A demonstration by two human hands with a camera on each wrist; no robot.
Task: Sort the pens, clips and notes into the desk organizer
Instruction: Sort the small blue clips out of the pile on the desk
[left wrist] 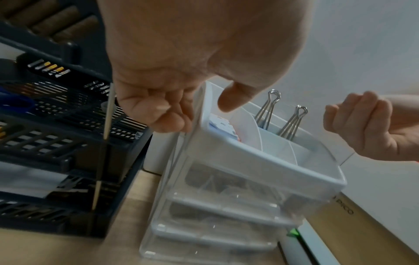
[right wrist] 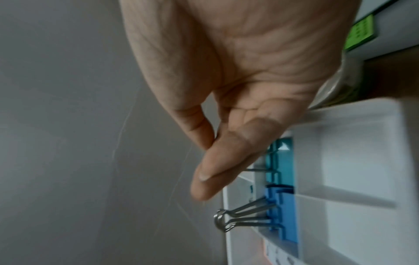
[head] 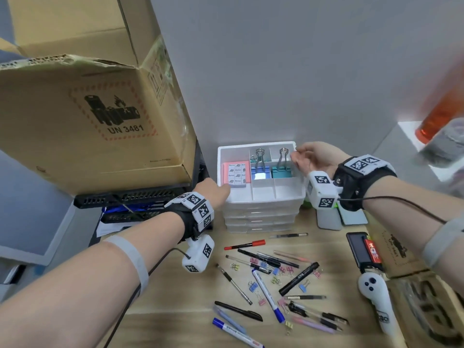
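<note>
The left hand (head: pixel 213 190) grips the organizer (head: pixel 261 197) by its left rim, fingers curled; the right hand (head: pixel 311 156), loosely curled and empty, hovers at its far right corner above the teal clip (head: pixel 281 172).

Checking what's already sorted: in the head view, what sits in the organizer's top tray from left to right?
Pink sticky-note pad → large blue binder clip → large teal binder clip, all in the white organizer tray.

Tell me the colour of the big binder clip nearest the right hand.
Teal binder clip, clearest in the head view.
</note>
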